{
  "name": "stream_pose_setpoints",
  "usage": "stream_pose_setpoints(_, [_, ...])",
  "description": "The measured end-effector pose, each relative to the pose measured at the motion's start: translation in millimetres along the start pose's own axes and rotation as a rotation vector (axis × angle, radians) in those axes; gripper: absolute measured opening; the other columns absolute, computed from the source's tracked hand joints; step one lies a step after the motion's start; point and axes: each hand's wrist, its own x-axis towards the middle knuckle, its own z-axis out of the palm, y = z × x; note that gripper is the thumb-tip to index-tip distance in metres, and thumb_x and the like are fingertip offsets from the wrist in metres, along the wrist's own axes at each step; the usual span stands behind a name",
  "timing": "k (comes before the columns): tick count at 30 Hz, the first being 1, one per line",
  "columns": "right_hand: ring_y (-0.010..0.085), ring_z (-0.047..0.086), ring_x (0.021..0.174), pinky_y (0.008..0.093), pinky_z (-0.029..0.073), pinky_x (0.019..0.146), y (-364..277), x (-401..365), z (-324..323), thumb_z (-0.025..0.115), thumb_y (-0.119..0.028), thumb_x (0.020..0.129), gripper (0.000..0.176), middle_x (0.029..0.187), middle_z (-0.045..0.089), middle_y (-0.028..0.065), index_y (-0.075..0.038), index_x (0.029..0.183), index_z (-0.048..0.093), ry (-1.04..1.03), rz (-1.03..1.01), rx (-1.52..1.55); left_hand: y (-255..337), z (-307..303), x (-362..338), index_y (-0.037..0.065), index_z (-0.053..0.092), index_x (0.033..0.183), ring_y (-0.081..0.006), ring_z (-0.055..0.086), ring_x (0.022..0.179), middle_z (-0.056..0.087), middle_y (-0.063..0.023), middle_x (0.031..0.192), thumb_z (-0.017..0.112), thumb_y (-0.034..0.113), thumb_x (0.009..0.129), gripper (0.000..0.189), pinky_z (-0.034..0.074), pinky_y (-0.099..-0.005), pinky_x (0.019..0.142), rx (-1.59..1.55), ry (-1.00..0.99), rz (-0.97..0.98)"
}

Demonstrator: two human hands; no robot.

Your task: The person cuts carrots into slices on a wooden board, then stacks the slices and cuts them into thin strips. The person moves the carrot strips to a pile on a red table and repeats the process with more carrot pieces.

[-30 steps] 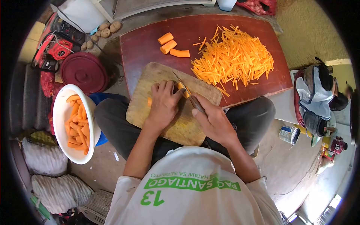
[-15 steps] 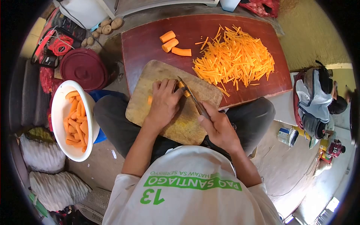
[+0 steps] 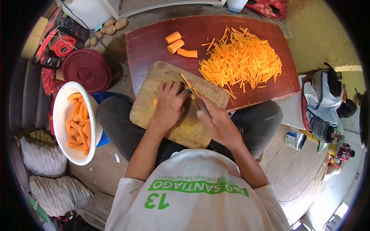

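Observation:
A worn wooden chopping board rests across my lap and the red table's edge. My left hand lies on the board with fingers bent together over a carrot piece, mostly hidden; an orange bit shows at its left. My right hand is closed round the handle of a knife, its blade beside my left fingertips. Thin carrot slices lie along the blade. Beyond the board, a heap of carrot strips covers the right of the table, and several peeled carrot pieces lie at its upper left.
The red table spans the top middle. A white basin of peeled carrots stands at the left, near a dark red lid and sacks. Potatoes lie at the upper left; a jar is at the right.
My right hand and the knife have shifted slightly up and left. Thin slices now show beside the blade. My left hand has hardly moved.

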Motion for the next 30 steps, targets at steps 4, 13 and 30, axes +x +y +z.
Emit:
stream_pose_setpoints(4, [0.0562,0.070,0.100,0.0534,0.056,0.084,-11,18,-6,0.061,-0.017,0.111,0.044,0.104,0.069,0.0356,0.003,0.149,0.054,-0.053,0.041,0.004,1,0,1,0.001,0.080,0.114,-0.0364,0.060,0.117,0.068,-0.0159,0.121,0.079,0.006,0.078,0.036,0.043,-0.0519,0.104,-0.027,-0.012,-0.011])
stream_pose_setpoints(13, [0.0408,0.065,0.079,0.0456,0.056,0.079,0,12,-7,0.063,-0.013,0.109,0.040,0.093,0.067,0.0257,0.003,0.146,0.057,-0.006,0.007,0.044,3,4,-2,-0.001,0.079,0.114,-0.0401,0.060,0.115,0.067,-0.0181,0.118,0.074,-0.001,0.069,0.045,0.045,-0.0510,0.104,-0.091,0.047,-0.035])
stream_pose_setpoints(30, [0.0403,0.074,0.092,0.0449,0.056,0.086,0,13,-5,0.063,-0.018,0.109,0.041,0.101,0.070,0.0272,0.003,0.145,0.059,-0.020,0.028,0.084,-2,7,-2,-0.002,0.079,0.109,-0.0368,0.060,0.113,0.066,-0.0138,0.108,0.078,0.003,0.072,0.037,0.042,-0.0531,0.110,-0.104,0.095,0.003])
